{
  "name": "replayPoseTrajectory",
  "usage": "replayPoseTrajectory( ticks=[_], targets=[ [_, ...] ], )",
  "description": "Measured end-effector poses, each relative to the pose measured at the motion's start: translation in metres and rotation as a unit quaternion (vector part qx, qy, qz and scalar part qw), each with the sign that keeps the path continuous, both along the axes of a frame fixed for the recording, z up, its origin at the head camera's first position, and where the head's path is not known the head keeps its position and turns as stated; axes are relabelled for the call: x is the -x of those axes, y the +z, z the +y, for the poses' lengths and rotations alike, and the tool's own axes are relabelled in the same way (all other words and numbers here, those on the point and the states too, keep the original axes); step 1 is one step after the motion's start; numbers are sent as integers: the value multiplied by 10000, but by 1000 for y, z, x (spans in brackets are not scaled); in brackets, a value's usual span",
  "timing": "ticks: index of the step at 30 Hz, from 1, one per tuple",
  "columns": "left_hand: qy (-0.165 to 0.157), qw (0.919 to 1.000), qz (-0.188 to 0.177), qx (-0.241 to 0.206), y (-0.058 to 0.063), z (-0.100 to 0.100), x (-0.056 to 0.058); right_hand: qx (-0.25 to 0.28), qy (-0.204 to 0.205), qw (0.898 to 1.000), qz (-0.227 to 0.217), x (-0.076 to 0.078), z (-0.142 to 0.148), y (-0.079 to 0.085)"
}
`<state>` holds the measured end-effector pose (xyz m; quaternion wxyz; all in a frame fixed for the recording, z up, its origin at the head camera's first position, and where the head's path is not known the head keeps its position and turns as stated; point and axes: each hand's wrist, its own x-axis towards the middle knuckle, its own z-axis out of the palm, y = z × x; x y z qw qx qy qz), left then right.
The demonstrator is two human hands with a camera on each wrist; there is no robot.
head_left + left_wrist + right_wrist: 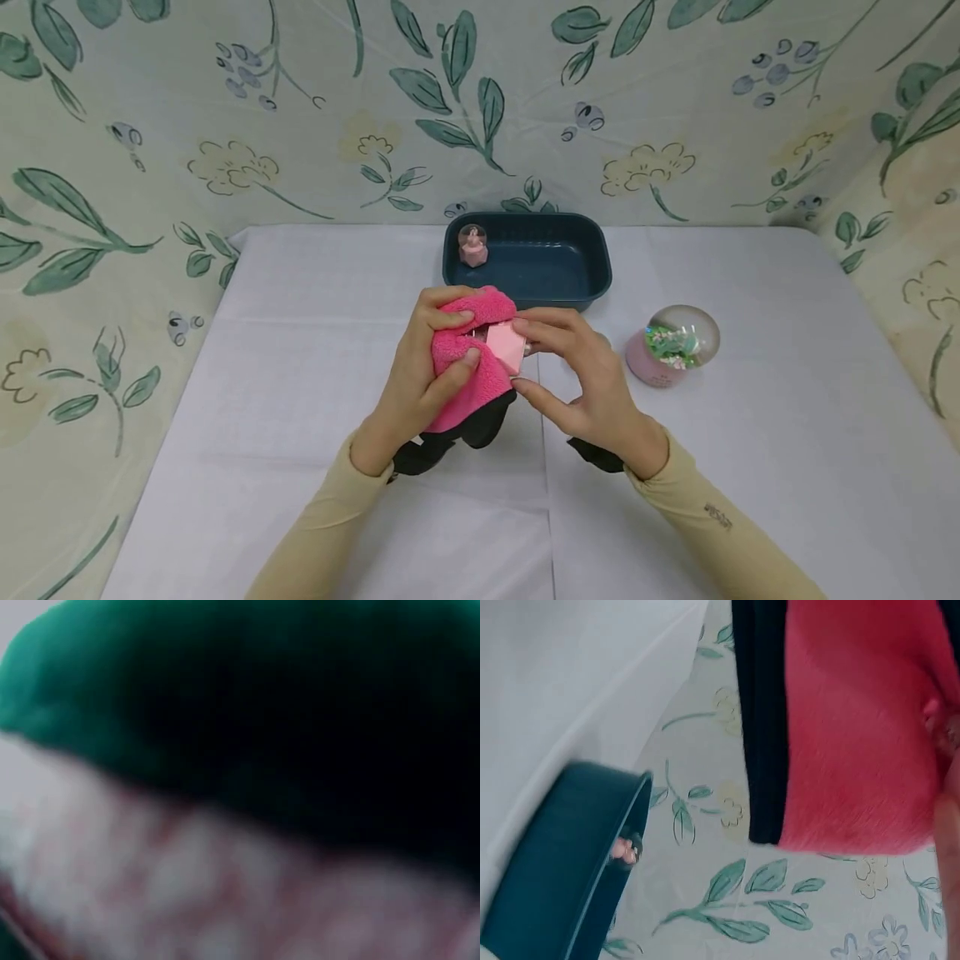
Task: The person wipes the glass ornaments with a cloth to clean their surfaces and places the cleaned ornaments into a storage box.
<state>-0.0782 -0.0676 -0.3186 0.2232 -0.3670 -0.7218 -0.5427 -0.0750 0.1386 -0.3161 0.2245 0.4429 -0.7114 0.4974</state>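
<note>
My left hand (408, 375) grips a fluffy pink cloth (480, 392) with dark edging, folded around a small snow globe (506, 347). The globe's pink faceted base pokes out of the folds; most of its dome is hidden. With fingertips on the upper edge of that base and the thumb at its lower corner, my right hand (600, 392) pinches it. In the right wrist view the cloth (855, 750) hangs down, fingers (949, 877) at the far right edge. Blurred green and whitish-pink surfaces fill the left wrist view.
Behind the hands stands a dark blue tray (540, 287), a small pink snow globe (473, 247) in its left end. A larger snow globe (671, 346) with a pink base lies tilted to the right. A white cloth (300, 350) covers the table; a leaf-patterned curtain (322, 108) hangs behind.
</note>
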Motion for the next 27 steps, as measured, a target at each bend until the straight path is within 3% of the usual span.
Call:
replayPoseTrajectory(
  ticks=[2,5,7,10,12,15,17,19,21,25,27],
  targets=[
    [-110,9999,-129,-10,1,-1,-1,-104,-88,9986,508,3,1,0],
    [-215,9996,-157,109,1,-1,-1,22,-99,9981,606,5,2,-3],
    [-274,9993,-51,262,0,-2,-1,276,86,9993,238,5,2,-7],
    [-326,9977,188,568,-1,-1,0,761,439,9921,-899,1,2,-10],
    [-333,9955,384,804,-3,-1,0,1071,590,9745,-1884,-2,2,-12],
    [-276,9918,667,1056,-5,1,1,1361,588,9321,-3305,-7,4,-10],
    [-219,9905,781,1111,-7,2,1,1466,568,9052,-3949,-10,3,-8],
    [-210,9918,764,1004,-7,2,1,1475,522,8953,-4171,-12,2,-6],
    [-224,9945,632,801,-7,3,1,1341,448,9074,-3958,-14,0,-4],
    [-161,9989,284,322,-7,4,1,662,20,9604,-2707,-16,-3,-3],
    [-84,9997,145,178,-6,4,1,329,-213,9788,-2013,-16,-3,-2]
  ],
)
